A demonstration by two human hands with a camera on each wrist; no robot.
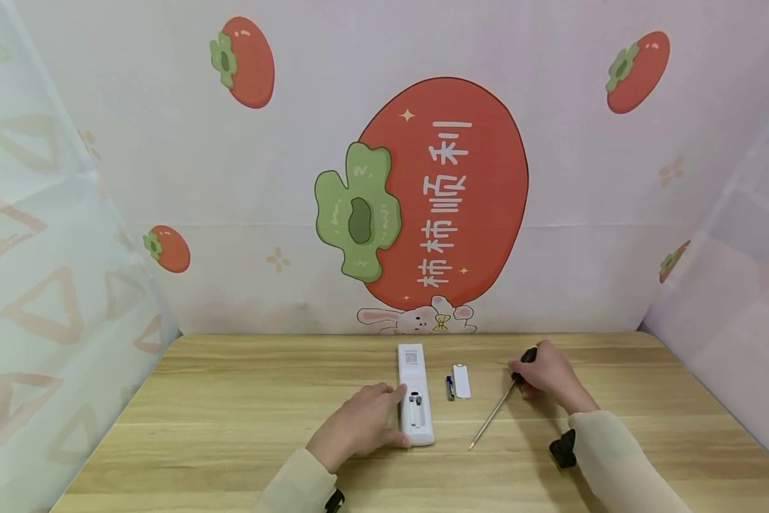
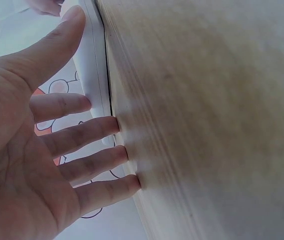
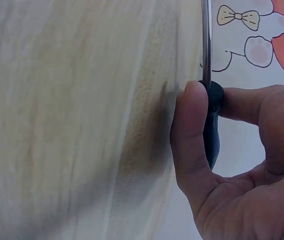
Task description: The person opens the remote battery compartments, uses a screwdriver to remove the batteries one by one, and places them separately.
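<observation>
A white remote control (image 1: 414, 374) lies face down on the table, its battery compartment uncovered toward the near end. My left hand (image 1: 363, 420) rests against the remote's left side, thumb at the near end and fingertips farther up. In the left wrist view the fingers of this hand (image 2: 37, 135) are spread and nearly straight, along the remote's edge (image 2: 94, 60). My right hand (image 1: 546, 374) pinches the black handle of a screwdriver (image 1: 494, 415), whose metal shaft slants down toward the table, tip nearest me. The right wrist view shows thumb and finger around the handle (image 3: 212, 125).
Right of the remote lie a small blue battery (image 1: 450, 388) and a white battery cover (image 1: 462, 381), side by side. The wooden table (image 1: 249, 385) ends at a wall sheet (image 1: 281, 178) printed with persimmons. Similar sheets hang at both sides.
</observation>
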